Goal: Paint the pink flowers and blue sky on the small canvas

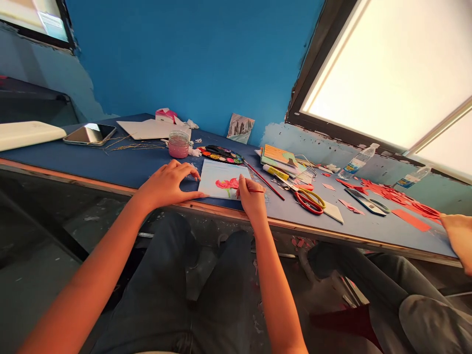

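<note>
A small pale-blue painting [209, 172] with red flowers and a green stem lies flat at the table's front edge. My left hand [167, 183] rests at its left side, fingers apart, with the thumb along the lower left corner. Pinched in my right hand [252, 200] is a thin red paintbrush [257, 191], held low over the flowers; the hand hides its tip. Just behind the painting is a paint palette [221, 155] with several colours. A glass jar [178, 144] of pink water stands to its left. Another paintbrush [272, 185] lies on the table right of the painting.
Scissors [309, 200], a yellow glue tube [276, 172] and stacked cards [282, 157] lie to the right. A phone [90, 134] is at left. Farther right, another person's hand [457, 236] is near red paper scraps [394, 194] and a water bottle [358, 161].
</note>
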`<action>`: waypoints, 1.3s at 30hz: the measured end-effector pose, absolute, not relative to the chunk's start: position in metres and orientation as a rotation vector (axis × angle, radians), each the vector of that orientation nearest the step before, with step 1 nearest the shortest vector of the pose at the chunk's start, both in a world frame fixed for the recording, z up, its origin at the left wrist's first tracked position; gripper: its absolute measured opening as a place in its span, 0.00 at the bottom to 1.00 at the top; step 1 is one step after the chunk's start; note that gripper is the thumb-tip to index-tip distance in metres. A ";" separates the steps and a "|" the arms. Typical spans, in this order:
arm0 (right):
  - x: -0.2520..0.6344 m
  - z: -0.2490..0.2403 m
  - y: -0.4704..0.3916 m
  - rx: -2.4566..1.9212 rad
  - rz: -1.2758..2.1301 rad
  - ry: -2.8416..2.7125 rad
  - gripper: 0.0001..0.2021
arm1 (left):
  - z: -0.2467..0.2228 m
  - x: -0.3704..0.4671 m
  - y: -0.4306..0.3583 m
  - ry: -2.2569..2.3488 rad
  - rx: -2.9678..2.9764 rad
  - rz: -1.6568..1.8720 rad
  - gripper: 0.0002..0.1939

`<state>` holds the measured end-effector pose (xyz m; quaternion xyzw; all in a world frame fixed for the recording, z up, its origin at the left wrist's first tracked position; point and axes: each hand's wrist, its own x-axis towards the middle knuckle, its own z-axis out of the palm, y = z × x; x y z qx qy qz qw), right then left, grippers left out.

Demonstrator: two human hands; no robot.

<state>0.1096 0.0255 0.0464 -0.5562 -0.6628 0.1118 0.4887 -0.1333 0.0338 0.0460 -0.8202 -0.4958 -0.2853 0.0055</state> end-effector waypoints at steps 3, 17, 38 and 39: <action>0.110 0.047 0.025 -1.354 0.301 -1.627 0.27 | 0.047 -0.133 0.032 -1.552 -2.575 -0.895 0.32; 0.112 0.042 0.027 -1.225 0.347 -1.686 0.33 | 0.046 -0.133 0.033 -1.552 -2.565 -0.886 0.32; 0.111 0.043 0.027 -1.217 0.328 -1.744 0.32 | 0.048 -0.133 0.030 -1.548 -2.567 -0.845 0.31; 0.111 0.043 0.027 -1.223 0.327 -1.747 0.32 | 0.049 -0.133 0.029 -1.548 -2.566 -0.843 0.31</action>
